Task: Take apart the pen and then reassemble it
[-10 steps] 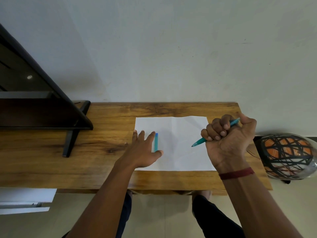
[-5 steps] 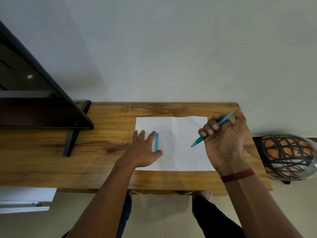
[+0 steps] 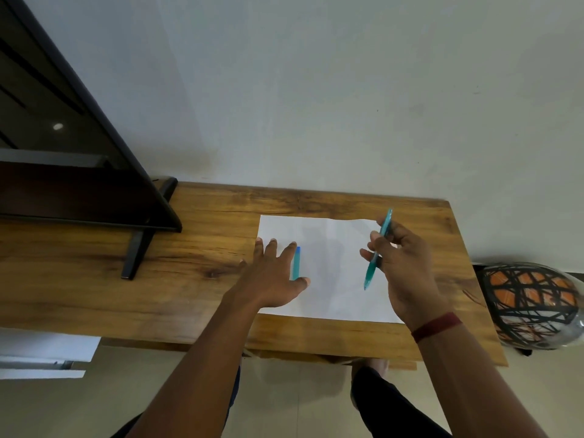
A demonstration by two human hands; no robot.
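Note:
A teal pen body (image 3: 378, 248) is held in my right hand (image 3: 401, 267), above the right part of the white paper sheet (image 3: 331, 295). Its writing tip points down toward me, its back end up and away. My fingers are loosely curled around its middle. A short teal and blue pen cap (image 3: 296, 263) lies on the sheet's left part. My left hand (image 3: 271, 276) rests flat on the sheet's left edge, fingers spread, with index finger and thumb alongside the cap, not gripping it.
The sheet lies on a wooden table (image 3: 196, 279) against a pale wall. A black screen on a stand (image 3: 79, 184) fills the table's left end. A round orange and black patterned object (image 3: 534, 305) sits off the table's right edge.
My right hand has loosened from a fist to a finger hold and turned the pen from slanted sideways to nearly upright, tip down. My left hand and the cap have stayed put.

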